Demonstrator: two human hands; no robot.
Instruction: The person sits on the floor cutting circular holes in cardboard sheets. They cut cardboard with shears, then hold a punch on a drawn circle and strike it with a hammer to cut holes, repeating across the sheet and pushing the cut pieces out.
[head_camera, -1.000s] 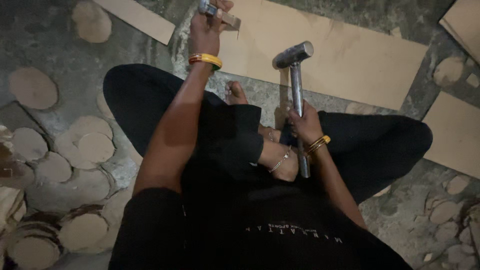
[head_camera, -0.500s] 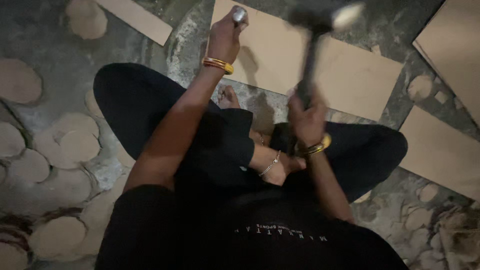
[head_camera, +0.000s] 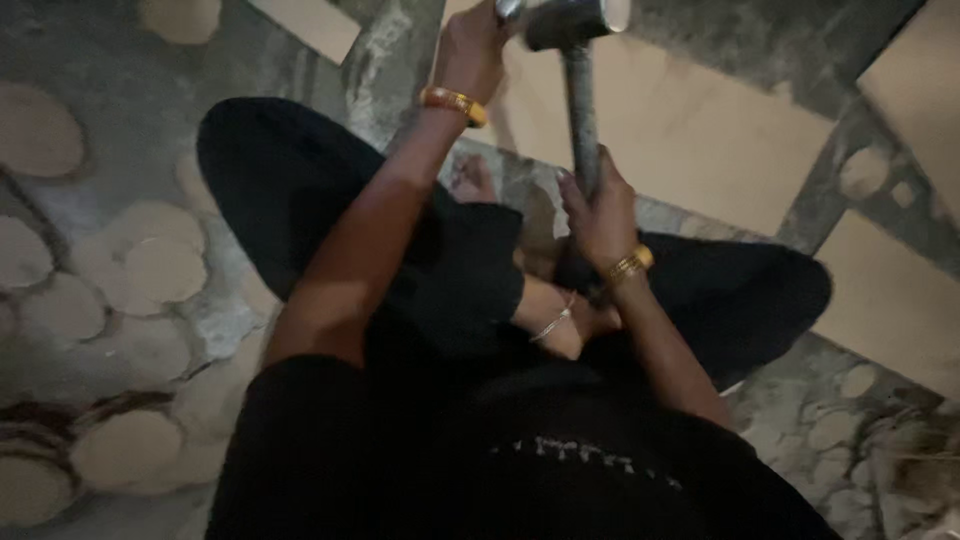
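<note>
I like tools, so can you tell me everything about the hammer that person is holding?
The hammer has a grey, metal-looking head shaped like a short cylinder, blurred at the top edge of the picture. Its long dark handle runs almost straight down from the head. The right hand grips the lower part of the handle, fingers wrapped round it. The head sits right beside the left hand, above a pale flat board.

A floor-level craft workshop: flat tan rectangular boards (head_camera: 690, 140) lie on a rough grey stone floor (head_camera: 110, 60), with many pale round cut-out discs (head_camera: 160, 270) scattered about.
</note>
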